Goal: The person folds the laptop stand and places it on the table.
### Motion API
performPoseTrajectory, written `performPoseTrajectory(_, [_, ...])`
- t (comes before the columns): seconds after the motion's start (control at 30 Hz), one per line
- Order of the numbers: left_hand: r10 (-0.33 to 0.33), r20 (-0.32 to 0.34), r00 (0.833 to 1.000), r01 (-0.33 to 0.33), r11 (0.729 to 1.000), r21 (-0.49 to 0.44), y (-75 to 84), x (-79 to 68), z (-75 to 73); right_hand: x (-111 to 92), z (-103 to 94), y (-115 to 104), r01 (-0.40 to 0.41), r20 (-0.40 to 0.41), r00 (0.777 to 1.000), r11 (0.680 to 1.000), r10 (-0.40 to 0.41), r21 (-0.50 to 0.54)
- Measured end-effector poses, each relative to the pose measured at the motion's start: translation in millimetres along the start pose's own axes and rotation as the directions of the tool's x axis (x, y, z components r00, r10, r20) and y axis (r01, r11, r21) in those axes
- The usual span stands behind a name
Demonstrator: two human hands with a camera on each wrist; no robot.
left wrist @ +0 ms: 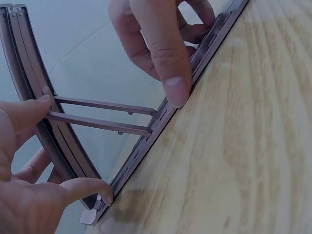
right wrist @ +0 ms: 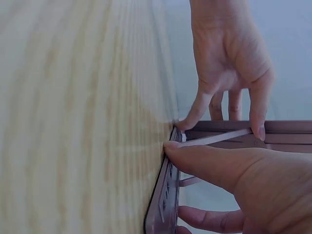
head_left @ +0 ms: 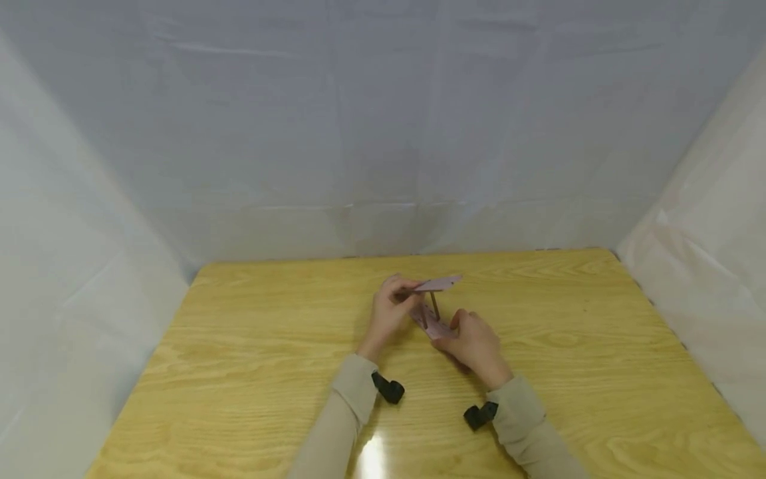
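A pinkish metal folding stand is partly unfolded between the two hands, its upper panel [head_left: 441, 284] tilted up from a slotted base [head_left: 439, 329]. Two thin struts [left wrist: 105, 123] run from that panel to the base in the left wrist view. My left hand [head_left: 390, 310] grips the panel near the hinged end, thumb on its inner side by the struts. With my right hand [head_left: 476, 343] I pinch the base by its edge, thumb on the slotted side. In the right wrist view the base [right wrist: 163, 202] is close to the wooden surface, and my fingers partly hide the struts.
The wooden table [head_left: 251, 332] spreads around both hands. Pale sheeting [head_left: 383, 133] hangs behind it and along both sides. Each wrist carries a small black camera mount, such as the left mount [head_left: 389, 388].
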State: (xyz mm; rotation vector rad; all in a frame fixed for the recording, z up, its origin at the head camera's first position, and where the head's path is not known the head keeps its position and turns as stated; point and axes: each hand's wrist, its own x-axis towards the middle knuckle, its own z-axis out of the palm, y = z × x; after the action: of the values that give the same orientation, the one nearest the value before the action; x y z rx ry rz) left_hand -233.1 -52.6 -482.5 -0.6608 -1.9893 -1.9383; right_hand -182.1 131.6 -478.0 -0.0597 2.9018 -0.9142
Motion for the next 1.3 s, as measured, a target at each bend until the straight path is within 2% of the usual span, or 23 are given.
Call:
performPoseTrajectory(0.07, [-0.024,0.018,1.000,0.024,1.000,-0.017,3.6,1.6,-1.7,-1.5,0.5,-1.5,-0.002,0.001,1.000,1.000,0.002,0.001])
performPoseTrajectory(0.17, [-0.054,0.042,0.998,0.055,0.998,-0.021,18.6,3.4,-4.2,-3.8,1.7,-4.3,0.001,0.000,1.000,1.000,-0.001,0.003])
performPoseTrajectory(0.4, [-0.099,0.094,0.991,0.101,0.995,-0.017,23.1,4.5,-12.1,-9.6,8.6,-10.3,0.047,-0.030,0.998,0.999,-0.048,-0.011])
performPoseTrajectory(0.7, [-0.065,0.100,0.993,0.074,0.994,-0.083,22.3,-0.4,-18.3,-15.6,19.1,-18.8,0.097,-0.045,0.994,0.994,-0.099,-0.047])
performPoseTrajectory(0.83, [-0.061,0.066,0.996,0.060,0.998,0.015,26.9,-5.4,-18.9,-17.4,22.0,-20.7,0.114,-0.046,0.992,0.992,-0.116,-0.046])
performPoseTrajectory(0.97, [-0.090,0.028,0.996,0.086,0.988,0.125,34.0,-10.1,-17.2,-18.3,23.5,-21.9,0.117,-0.049,0.992,0.992,-0.120,-0.055])
performPoseTrajectory(1.13, [-0.133,0.005,0.991,0.131,0.979,0.155,41.1,-15.5,-13.3,-19.9,23.5,-24.3,0.123,-0.052,0.991,0.990,-0.127,-0.068])
performPoseTrajectory(1.3, [-0.117,-0.005,0.993,0.116,0.980,0.164,46.5,-20.1,-8.4,-22.2,22.7,-28.5,0.131,-0.056,0.989,0.989,-0.134,-0.065])
